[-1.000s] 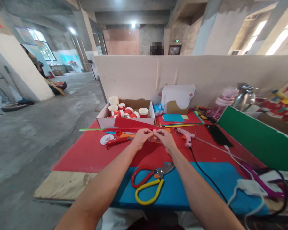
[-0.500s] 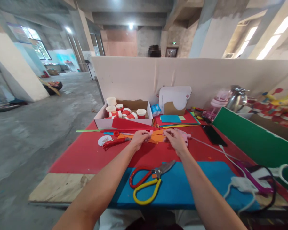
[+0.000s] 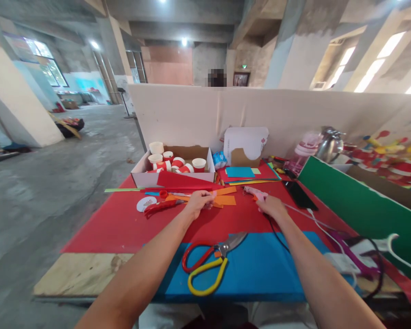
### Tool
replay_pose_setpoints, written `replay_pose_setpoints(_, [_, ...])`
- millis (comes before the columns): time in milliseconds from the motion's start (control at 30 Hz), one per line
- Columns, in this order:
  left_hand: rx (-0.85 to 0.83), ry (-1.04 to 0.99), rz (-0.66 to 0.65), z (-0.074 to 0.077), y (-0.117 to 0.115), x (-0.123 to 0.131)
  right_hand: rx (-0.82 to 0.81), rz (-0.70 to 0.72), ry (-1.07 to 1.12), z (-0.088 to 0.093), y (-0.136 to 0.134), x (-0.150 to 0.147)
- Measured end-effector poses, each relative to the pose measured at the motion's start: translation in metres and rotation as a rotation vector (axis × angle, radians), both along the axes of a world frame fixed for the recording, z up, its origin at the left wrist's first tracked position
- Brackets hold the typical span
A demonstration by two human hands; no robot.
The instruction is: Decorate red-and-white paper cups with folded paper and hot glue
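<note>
My left hand (image 3: 200, 204) is closed, pinching orange paper strips (image 3: 226, 200) that fan out to its right. On the right, my right hand (image 3: 273, 208) is wrapped round the handle of a pink glue gun (image 3: 255, 192), its nozzle pointing left and away from me. A black cord trails from the gun toward me. Red-handled pliers (image 3: 164, 207) and a white round disc (image 3: 146, 204) lie left of my left hand. Closer to me, large scissors (image 3: 214, 260) with one red and one yellow handle rest on blue sheet material (image 3: 260, 269).
A box (image 3: 173, 179) of red and white paper cups stands at the back left. Right of my right hand are a phone (image 3: 299, 195) with a white cable and a green panel (image 3: 356, 212). A metal jug (image 3: 329, 145) stands behind. A white partition (image 3: 277, 109) crosses the back.
My right hand has left the orange strips, moved right and taken hold of the pink glue gun. My left hand stays on the strips. The view has shifted slightly.
</note>
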State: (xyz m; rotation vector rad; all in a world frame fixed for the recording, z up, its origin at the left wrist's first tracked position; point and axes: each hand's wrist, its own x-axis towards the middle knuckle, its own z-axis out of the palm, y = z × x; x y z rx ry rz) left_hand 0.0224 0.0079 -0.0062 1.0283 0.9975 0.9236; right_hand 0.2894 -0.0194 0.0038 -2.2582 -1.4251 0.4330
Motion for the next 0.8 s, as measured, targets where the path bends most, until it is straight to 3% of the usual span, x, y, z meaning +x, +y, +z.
replay_pose_setpoints(67, [-0.007,-0.009,-0.002,0.001,0.000,0.000,-0.029,-0.148,0.255,0.005,-0.005,-0.006])
replay_pose_setpoints(167, [-0.025,-0.030,-0.006,0.001,0.000,0.001,0.152,-0.266,0.728,0.014,-0.021,-0.015])
replay_pose_setpoints(267, [-0.038,-0.048,-0.009,0.000,0.001,0.002,0.318,-0.242,1.046,0.022,-0.033,-0.024])
replay_pose_setpoints(400, [-0.072,-0.094,-0.033,-0.002,0.002,0.002,0.249,-0.151,1.439,0.027,-0.035,-0.039])
replay_pose_setpoints(500, [-0.090,-0.143,-0.056,-0.002,0.001,0.002,0.252,-0.018,1.363,0.027,-0.033,-0.056])
replay_pose_setpoints(667, [-0.107,-0.160,-0.062,-0.004,0.003,0.001,0.332,0.299,0.850,0.029,-0.044,-0.080])
replay_pose_setpoints(800, [-0.120,-0.160,-0.042,-0.003,0.005,0.001,0.390,0.343,0.598,0.029,-0.054,-0.086])
